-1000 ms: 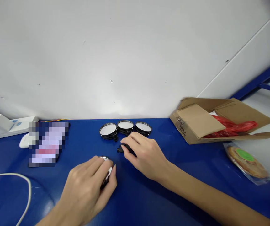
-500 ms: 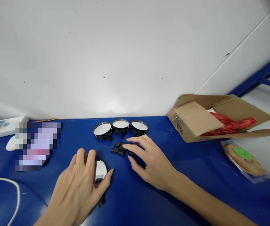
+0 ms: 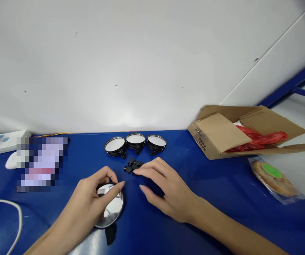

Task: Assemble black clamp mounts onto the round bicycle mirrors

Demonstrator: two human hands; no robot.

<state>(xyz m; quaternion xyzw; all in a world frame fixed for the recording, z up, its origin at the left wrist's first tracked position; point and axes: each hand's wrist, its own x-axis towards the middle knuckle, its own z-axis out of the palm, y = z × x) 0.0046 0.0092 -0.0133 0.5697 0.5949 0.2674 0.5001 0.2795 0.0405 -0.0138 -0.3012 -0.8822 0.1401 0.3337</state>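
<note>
A round mirror (image 3: 113, 209) with a black rim is pinched at its upper edge by my left hand (image 3: 92, 202), thumb across the glass and fingers curled behind. A short black stem (image 3: 111, 234) shows below it. My right hand (image 3: 169, 187) is spread palm down, fingertips at a small cluster of black plastic connectors (image 3: 134, 164); its fingers hide part of the cluster, and I cannot tell whether they touch. Behind stand three groups of round mirrors: left (image 3: 114, 145), middle (image 3: 135, 139) and right (image 3: 156, 140), with black joints facing me.
On the right, an open cardboard box (image 3: 218, 132) contains a red plastic bag (image 3: 261, 138). A wrapped round item with a green label (image 3: 272, 170) lies nearby. At left are a pixelated phone-like object (image 3: 42, 164), a white mouse (image 3: 12, 161) and a white cable (image 3: 19, 219).
My left hand has shifted its hold to the mirror's upper edge, and more of the glass shows. My right hand's fingers have drawn slightly left and down beside the connectors.
</note>
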